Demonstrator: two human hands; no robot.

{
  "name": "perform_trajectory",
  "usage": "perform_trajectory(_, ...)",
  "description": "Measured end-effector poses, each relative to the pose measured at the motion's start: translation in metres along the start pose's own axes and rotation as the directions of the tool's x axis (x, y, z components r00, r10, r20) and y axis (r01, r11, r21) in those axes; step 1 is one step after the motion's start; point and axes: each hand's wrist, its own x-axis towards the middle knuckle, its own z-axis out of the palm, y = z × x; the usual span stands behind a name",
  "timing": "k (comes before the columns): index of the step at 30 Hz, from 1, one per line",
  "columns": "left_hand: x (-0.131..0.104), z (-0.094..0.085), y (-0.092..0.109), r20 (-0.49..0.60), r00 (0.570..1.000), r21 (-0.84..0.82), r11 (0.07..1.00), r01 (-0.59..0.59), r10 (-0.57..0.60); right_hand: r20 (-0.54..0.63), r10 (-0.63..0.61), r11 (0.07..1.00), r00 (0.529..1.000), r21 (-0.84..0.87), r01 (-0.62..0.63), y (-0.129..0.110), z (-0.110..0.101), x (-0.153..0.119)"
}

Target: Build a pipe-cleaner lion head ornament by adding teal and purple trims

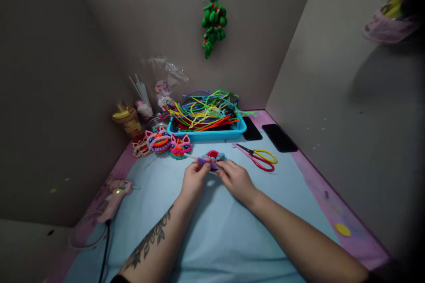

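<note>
My left hand (195, 177) is closed around a thin white stick (190, 156) with a purple pipe cleaner (203, 161) coiled on it. The stick points up to the left. With thumb and fingers pinched, my right hand (236, 179) grips the right end of the purple coil; its exact hold is partly hidden by the fingers. Just behind both hands lies a blue and red pipe-cleaner piece (214, 154), half covered by them. To its left sit several finished-looking pipe-cleaner animal heads, the nearest being a pink and orange head (180, 146).
A blue tray (207, 135) heaped with colourful pipe cleaners (209, 112) stands at the back. Scissors (260, 157) and two dark phones (279, 137) lie right. A pink glue gun (116, 199), its light green, rests left with its cord. Grey walls enclose the table.
</note>
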Motion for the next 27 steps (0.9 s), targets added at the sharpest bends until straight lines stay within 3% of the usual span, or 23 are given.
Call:
perform_trajectory(3, 0.003, -0.006, 0.001, -0.092, 0.993, 0.017, 0.997, -0.074, 0.076, 0.034, 0.033, 0.999, 0.999, -0.001, -0.033, 0.004, 0.001, -0.002)
perform_trajectory(7, 0.007, -0.013, 0.001, -0.127, 0.982, 0.036, 0.990, -0.135, 0.139, 0.061, 0.065, 0.998, 0.996, -0.004, -0.065, 0.003, 0.000, -0.002)
perform_trajectory(14, 0.009, -0.012, 0.007, -0.183, 0.983, -0.158, 0.987, -0.020, -0.010, 0.120, 0.066, 0.998, 0.991, -0.030, -0.063, 0.001, -0.002, -0.001)
perform_trajectory(18, 0.010, -0.013, 0.010, -0.164, 0.986, -0.254, 0.967, -0.012, -0.031, 0.147, 0.061, 0.996, 0.987, -0.066, -0.052, 0.004, -0.003, -0.001)
perform_trajectory(27, 0.012, -0.013, 0.013, -0.195, 0.969, -0.385, 0.921, 0.064, -0.149, 0.097, -0.130, 0.982, 0.987, -0.126, 0.142, -0.006, -0.005, 0.002)
